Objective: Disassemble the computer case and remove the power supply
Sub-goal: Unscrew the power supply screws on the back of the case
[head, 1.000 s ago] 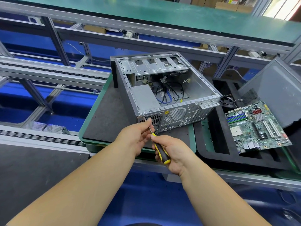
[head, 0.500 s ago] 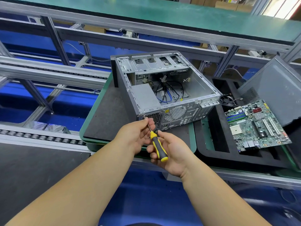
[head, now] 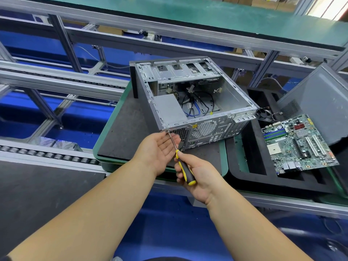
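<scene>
The right hand (head: 199, 174) has its grip curled round the yellow-and-black handle of a screwdriver (head: 185, 170), whose thin shaft slants up and away from the grip to a screw at the near left corner of the computer case (head: 195, 102). The left hand (head: 160, 149) lies just left of that grip, palm up and fingers relaxed, cupped under the shaft and holding nothing (its fingertips reach close to the case's perforated rear panel). Beyond the grip the case rests on its side with the open side upward; the grey power supply (head: 169, 110) sits inside at the near left corner, just past the screwdriver tip, with loose black and blue cables (head: 197, 108) beside it. The case stands on a dark mat over a green-edged tray (head: 105, 144). To the right of the grip a black foam tray (head: 248, 172) carries a green motherboard (head: 297, 142), and a grey side panel (head: 320, 102) leans farther right. Left of the grip runs a roller conveyor (head: 47, 155) with aluminium framing over a blue floor (head: 90, 113). Far beyond, a green table (head: 188, 14) spans the width of the room.
</scene>
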The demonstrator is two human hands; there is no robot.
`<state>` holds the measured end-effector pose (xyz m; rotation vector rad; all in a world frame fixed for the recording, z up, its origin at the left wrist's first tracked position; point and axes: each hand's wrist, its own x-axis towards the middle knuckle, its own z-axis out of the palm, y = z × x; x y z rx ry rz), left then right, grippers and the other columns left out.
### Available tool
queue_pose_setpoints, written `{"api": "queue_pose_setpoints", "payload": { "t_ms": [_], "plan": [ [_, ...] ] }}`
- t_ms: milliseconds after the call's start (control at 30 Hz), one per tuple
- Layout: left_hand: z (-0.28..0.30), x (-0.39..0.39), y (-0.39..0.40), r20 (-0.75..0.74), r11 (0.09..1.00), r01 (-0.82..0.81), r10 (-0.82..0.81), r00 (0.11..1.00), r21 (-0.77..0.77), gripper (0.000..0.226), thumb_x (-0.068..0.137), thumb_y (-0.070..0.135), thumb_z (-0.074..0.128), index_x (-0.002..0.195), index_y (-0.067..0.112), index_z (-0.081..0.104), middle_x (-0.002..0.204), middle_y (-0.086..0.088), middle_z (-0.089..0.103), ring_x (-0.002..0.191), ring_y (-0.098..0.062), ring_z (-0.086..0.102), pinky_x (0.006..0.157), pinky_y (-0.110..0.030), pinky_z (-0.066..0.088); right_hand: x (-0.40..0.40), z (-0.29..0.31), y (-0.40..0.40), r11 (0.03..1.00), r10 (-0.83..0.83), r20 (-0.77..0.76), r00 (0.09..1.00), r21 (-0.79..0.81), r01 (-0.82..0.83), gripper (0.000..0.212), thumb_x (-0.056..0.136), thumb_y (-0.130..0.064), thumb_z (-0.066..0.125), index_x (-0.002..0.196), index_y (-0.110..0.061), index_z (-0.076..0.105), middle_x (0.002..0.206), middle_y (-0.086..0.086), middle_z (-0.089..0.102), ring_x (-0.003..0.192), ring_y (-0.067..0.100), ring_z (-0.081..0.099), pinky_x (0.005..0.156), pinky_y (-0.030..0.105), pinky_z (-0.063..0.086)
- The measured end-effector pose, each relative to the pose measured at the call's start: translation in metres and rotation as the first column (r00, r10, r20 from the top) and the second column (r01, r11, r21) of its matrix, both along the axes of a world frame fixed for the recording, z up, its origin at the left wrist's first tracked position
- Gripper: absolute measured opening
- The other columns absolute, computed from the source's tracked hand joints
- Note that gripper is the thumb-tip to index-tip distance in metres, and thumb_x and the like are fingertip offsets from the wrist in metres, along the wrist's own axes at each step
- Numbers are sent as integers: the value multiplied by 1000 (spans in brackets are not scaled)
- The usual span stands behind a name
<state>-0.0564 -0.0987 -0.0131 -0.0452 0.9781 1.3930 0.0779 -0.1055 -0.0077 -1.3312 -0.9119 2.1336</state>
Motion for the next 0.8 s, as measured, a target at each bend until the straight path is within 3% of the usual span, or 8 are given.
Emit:
{"api": "queue_pose_setpoints", "payload": {
  "t_ms": [233,367,800],
  "plan": [
    [3,1,4,-4,999,-12,12,1000,-41,23,95,16,53,103,0,67,94,-13,75,83,-19,74,73,-28,56,1,-6,1,994,-5,127,992,112,-10,13,93,-27,65,88,-17,59,57,-3,55,47,9,46,50,23,42],
    [3,1,5,-24,998,-11,10,1000,-67,20,94,16,56,102,2,68,94,-11,76,83,-17,74,68,-25,56,2,-9,2,981,-7,208,978,193,-34,15,91,-30,67,86,-19,59,59,-4,55,50,9,46,50,23,42],
    [3,2,3,-36,995,-30,26,999,-95,18,95,15,56,101,4,69,91,-9,76,78,-16,74,54,-22,56,6,-11,0,971,16,268,963,224,-78,17,92,-34,65,94,-17,61,63,-2,57,56,11,46,52,23,43]
  ]
}}
